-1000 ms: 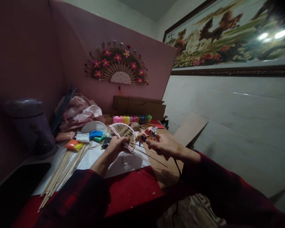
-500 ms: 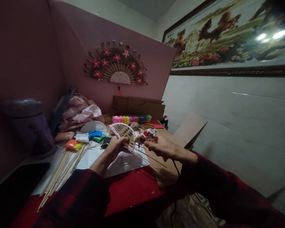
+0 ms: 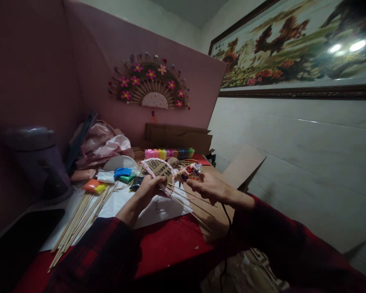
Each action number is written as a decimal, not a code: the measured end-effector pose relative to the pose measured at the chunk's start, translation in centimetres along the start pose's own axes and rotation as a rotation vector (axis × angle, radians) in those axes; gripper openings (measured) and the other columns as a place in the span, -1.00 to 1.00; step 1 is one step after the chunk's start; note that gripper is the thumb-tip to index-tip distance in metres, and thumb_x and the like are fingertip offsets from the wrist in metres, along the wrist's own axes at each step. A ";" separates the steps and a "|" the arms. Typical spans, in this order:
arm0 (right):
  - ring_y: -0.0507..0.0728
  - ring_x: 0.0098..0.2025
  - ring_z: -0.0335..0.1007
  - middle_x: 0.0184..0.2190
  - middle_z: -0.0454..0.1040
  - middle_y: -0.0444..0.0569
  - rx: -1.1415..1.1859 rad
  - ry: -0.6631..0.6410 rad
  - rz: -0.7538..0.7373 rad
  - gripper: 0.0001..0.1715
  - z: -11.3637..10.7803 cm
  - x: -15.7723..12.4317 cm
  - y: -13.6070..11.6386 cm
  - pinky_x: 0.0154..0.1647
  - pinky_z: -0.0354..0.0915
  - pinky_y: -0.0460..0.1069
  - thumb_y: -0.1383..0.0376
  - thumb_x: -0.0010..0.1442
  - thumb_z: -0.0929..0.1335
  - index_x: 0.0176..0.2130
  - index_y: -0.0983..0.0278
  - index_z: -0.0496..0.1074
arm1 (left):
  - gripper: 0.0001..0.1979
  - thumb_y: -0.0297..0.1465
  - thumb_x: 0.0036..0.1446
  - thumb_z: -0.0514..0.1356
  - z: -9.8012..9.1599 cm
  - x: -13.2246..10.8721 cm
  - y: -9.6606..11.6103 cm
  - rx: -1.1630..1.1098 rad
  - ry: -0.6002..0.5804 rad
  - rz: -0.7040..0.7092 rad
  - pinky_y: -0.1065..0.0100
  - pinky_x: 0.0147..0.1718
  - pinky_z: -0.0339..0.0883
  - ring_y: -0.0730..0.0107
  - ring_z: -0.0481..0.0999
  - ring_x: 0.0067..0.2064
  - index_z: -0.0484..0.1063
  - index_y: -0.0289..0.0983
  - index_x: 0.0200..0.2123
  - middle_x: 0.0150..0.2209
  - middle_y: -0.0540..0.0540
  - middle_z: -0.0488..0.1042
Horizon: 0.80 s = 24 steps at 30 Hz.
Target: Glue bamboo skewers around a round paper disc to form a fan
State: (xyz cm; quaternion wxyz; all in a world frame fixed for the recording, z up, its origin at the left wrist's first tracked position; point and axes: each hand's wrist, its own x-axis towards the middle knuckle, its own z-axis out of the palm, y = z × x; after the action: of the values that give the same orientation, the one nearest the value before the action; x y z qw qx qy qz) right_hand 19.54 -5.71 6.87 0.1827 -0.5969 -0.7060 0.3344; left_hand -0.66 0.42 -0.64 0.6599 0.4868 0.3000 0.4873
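Brown cardboard, cut to a rounded shape and edged in pale pink-and-white cloth, makes up the printed piece (image 3: 160, 167) that the left hand (image 3: 151, 185) pinches by its lower edge, thumb on top, above a white sheet (image 3: 146, 217) on the red tabletop (image 3: 167, 244). Thin sticks (image 3: 196, 204) slant away from beneath it toward the lower right. Just beside it, the right hand (image 3: 209, 187) is wrapped around a patterned tool (image 3: 190, 173), its front end near the cardboard's right edge; whether they touch I cannot tell. From below that hand a black cord (image 3: 229, 221) hangs past a brown board (image 3: 215, 230). Left of the hands lie a spread of wooden sticks (image 3: 76, 224), an orange packet (image 3: 93, 186) and a blue packet (image 3: 123, 172). Behind the printed piece sits a twine ball (image 3: 173, 162), and a flower-trimmed fan (image 3: 155, 100) hangs on the pink wall (image 3: 198, 81).
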 end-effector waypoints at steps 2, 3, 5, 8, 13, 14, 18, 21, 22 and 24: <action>-0.11 -0.69 0.08 -0.59 0.18 -0.20 0.028 -0.004 -0.018 -0.40 0.0 0.1 0.1 -0.82 0.13 -0.20 -0.22 0.08 0.22 -0.40 0.26 0.18 | -0.68 -0.39 -0.12 0.24 0.0 0.0 0.0 0.002 0.005 0.000 0.28 -0.63 0.41 0.36 0.42 -0.57 0.34 -0.40 -0.25 -0.52 -0.05 0.41; -0.11 -0.69 0.07 -0.58 0.18 -0.20 0.039 -0.003 -0.020 -0.41 0.1 0.1 0.1 -0.82 0.12 -0.20 -0.22 0.08 0.23 -0.39 0.26 0.18 | -0.68 -0.40 -0.12 0.24 0.1 0.0 0.0 0.001 0.005 -0.001 0.28 -0.63 0.41 0.37 0.42 -0.58 0.34 -0.40 -0.26 -0.53 -0.03 0.40; -0.11 -0.70 0.06 -0.58 0.17 -0.21 0.045 0.000 -0.017 -0.42 0.1 0.1 0.1 -0.83 0.10 -0.20 -0.21 0.09 0.23 -0.38 0.26 0.19 | -0.68 -0.39 -0.13 0.24 0.1 0.0 0.0 0.003 0.001 -0.005 0.28 -0.63 0.41 0.37 0.42 -0.58 0.33 -0.39 -0.25 -0.54 -0.02 0.39; -0.11 -0.71 0.06 -0.60 0.17 -0.21 0.024 0.010 -0.007 -0.42 0.1 0.0 -0.1 -0.83 0.11 -0.19 -0.21 0.08 0.23 -0.41 0.26 0.17 | -0.66 -0.39 -0.13 0.24 0.1 -0.1 0.1 0.005 -0.002 -0.008 0.29 -0.63 0.41 0.35 0.44 -0.56 0.33 -0.39 -0.23 -0.50 -0.06 0.43; -0.11 -0.73 0.06 -0.66 0.17 -0.20 -0.015 -0.016 -0.003 -0.37 0.1 -0.4 -0.3 -0.83 0.12 -0.17 -0.24 0.07 0.22 -0.50 0.27 0.14 | -0.69 -0.41 -0.15 0.25 0.2 -0.1 0.2 -0.006 0.024 -0.005 0.30 -0.64 0.40 0.37 0.42 -0.58 0.33 -0.38 -0.28 -0.55 -0.01 0.38; -0.11 -0.74 0.07 -0.67 0.18 -0.19 -0.024 -0.021 0.005 -0.36 0.0 -0.5 -0.3 -0.83 0.11 -0.17 -0.25 0.06 0.22 -0.51 0.27 0.14 | -0.70 -0.41 -0.15 0.25 0.2 -0.1 0.2 -0.006 0.026 -0.005 0.30 -0.64 0.40 0.37 0.42 -0.58 0.33 -0.39 -0.28 -0.55 -0.01 0.38; -0.11 -0.73 0.06 -0.66 0.16 -0.21 -0.006 -0.011 0.000 -0.39 0.0 -0.4 -0.4 -0.84 0.11 -0.18 -0.23 0.08 0.23 -0.48 0.27 0.15 | -0.68 -0.40 -0.13 0.24 0.0 0.0 0.0 -0.006 0.005 -0.004 0.28 -0.63 0.41 0.34 0.44 -0.56 0.33 -0.39 -0.25 -0.54 -0.02 0.39; -0.11 -0.71 0.07 -0.63 0.13 -0.23 0.040 0.018 -0.011 -0.41 -0.1 -0.3 -0.5 -0.84 0.13 -0.18 -0.21 0.07 0.25 -0.44 0.26 0.17 | -0.65 -0.40 -0.12 0.25 -0.1 0.0 -0.1 -0.010 -0.009 -0.004 0.28 -0.63 0.42 0.35 0.44 -0.56 0.33 -0.38 -0.21 -0.53 -0.02 0.40; -0.11 -0.71 0.08 -0.62 0.13 -0.23 0.051 0.025 -0.013 -0.41 -0.1 -0.2 -0.5 -0.83 0.14 -0.19 -0.21 0.07 0.25 -0.44 0.26 0.17 | -0.66 -0.40 -0.12 0.25 -0.1 0.1 -0.1 -0.012 -0.007 -0.005 0.29 -0.63 0.42 0.35 0.44 -0.57 0.33 -0.39 -0.22 -0.53 -0.02 0.40; -0.11 -0.71 0.08 -0.62 0.13 -0.23 0.057 0.024 -0.020 -0.40 0.0 -0.2 -0.5 -0.83 0.14 -0.19 -0.22 0.06 0.25 -0.43 0.26 0.18 | -0.67 -0.41 -0.13 0.25 -0.1 0.1 -0.2 -0.013 0.006 -0.008 0.30 -0.64 0.41 0.38 0.43 -0.58 0.34 -0.39 -0.24 -0.53 -0.04 0.42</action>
State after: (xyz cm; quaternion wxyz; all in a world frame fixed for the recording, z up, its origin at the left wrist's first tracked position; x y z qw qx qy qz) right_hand 19.23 -5.91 7.25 0.2117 -0.5883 -0.6998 0.3454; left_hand -0.66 0.53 -0.83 0.6641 0.4798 0.3011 0.4880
